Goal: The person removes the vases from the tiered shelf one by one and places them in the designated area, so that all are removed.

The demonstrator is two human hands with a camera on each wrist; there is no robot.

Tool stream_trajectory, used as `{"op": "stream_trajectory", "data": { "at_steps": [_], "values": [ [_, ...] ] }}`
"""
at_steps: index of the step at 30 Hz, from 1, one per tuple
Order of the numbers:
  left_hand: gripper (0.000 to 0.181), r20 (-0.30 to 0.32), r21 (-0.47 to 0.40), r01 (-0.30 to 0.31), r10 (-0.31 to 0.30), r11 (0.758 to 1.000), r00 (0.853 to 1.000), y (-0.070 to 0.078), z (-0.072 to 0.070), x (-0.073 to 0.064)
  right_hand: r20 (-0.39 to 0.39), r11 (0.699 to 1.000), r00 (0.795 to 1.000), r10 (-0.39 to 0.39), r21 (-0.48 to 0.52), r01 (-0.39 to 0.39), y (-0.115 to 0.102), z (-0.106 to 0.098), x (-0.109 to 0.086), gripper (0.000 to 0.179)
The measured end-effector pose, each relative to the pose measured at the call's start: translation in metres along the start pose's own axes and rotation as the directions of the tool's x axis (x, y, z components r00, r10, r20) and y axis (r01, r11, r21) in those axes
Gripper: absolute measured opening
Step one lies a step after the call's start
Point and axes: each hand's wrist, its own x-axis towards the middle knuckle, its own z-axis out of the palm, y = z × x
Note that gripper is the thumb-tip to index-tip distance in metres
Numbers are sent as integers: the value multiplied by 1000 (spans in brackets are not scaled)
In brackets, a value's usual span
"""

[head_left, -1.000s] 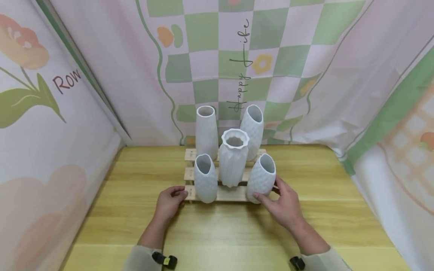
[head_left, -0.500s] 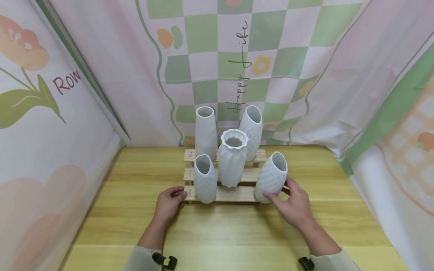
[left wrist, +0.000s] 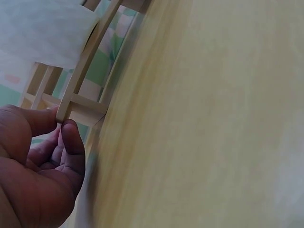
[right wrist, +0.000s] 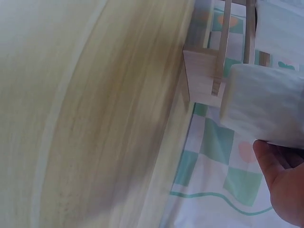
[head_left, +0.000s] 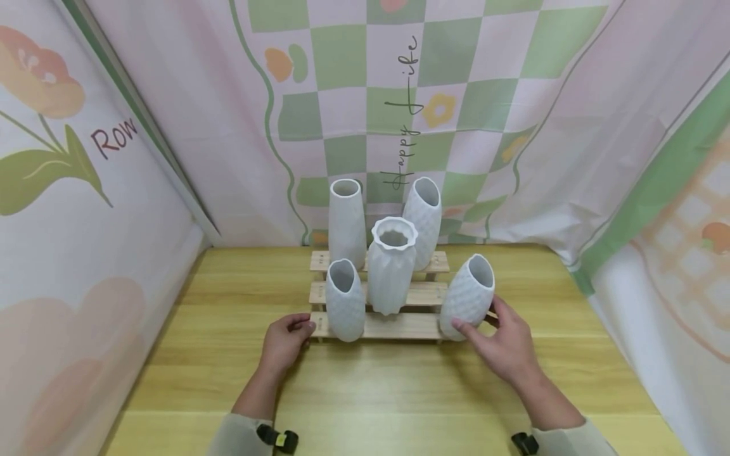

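Note:
A white textured vase [head_left: 464,304] leans to the right at the right end of the stepped wooden rack [head_left: 399,325]. My right hand [head_left: 504,348] grips it low down, thumb in front, other fingers partly hidden behind. In the right wrist view, the vase's base [right wrist: 259,102] shows beside the rack's end. My left hand [head_left: 285,342] pinches the left end of the front slat [left wrist: 78,83] between thumb and finger. Near it stands a second textured vase [head_left: 346,310]. A vase with a scalloped rim [head_left: 391,278] occupies the middle tier.
On the top tier stand a tall, smoother vase [head_left: 346,221] at left and a slant-mouthed vase [head_left: 424,221] at right. The rack sits on a wood-grain table [head_left: 228,278]. Printed curtains [head_left: 336,57] close off the back and sides.
My right hand has moved to the right with the vase, from the front slat to beyond its right end. My left hand and the other vases stay in place.

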Motion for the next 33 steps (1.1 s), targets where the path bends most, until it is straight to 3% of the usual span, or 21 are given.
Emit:
{"op": "stream_trajectory", "data": {
  "at_steps": [13,33],
  "values": [
    [31,8,10,-4,4,1000,1000,-1,-2,1,-5,1000,1000,10,-13,-10,10,-8,4,71],
    [30,-1,-1,-16,16,1000,1000,-3,0,0,-7,998,998,65,-25,-65,29,-12,27,77]
  ]
}}
